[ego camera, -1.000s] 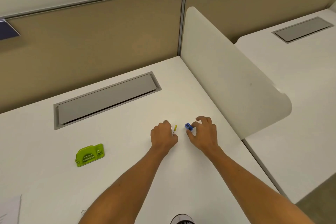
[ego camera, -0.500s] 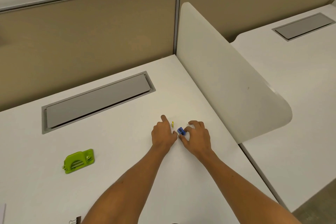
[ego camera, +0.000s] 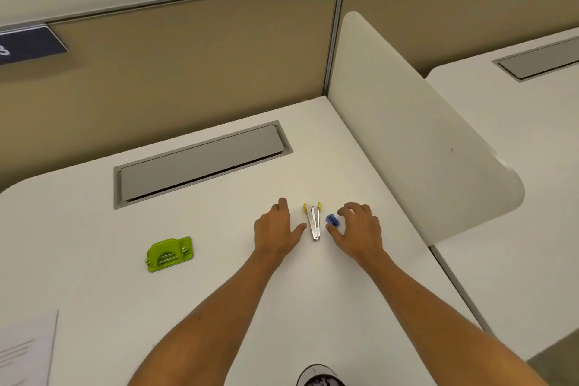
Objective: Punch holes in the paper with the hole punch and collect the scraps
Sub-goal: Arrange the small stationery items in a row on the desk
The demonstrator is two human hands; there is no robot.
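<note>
Risk noted: your hands were busy at the small silver tool with yellow tabs (ego camera: 314, 222) and the blue piece (ego camera: 332, 220), while the green hole punch (ego camera: 169, 254) lay untouched well to your left and the paper (ego camera: 26, 351) sat at the desk's (ego camera: 219, 276) near-left corner. Any scraps falling on the white desk would likely be hard to spot.

Grip: your left hand (ego camera: 277, 232) lay flat beside the silver tool, fingers straight, holding nothing. Your right hand (ego camera: 357, 230) curled loosely around the blue piece, thumb tip just beside it; whether it actually pinched it, I could not tell.
</note>
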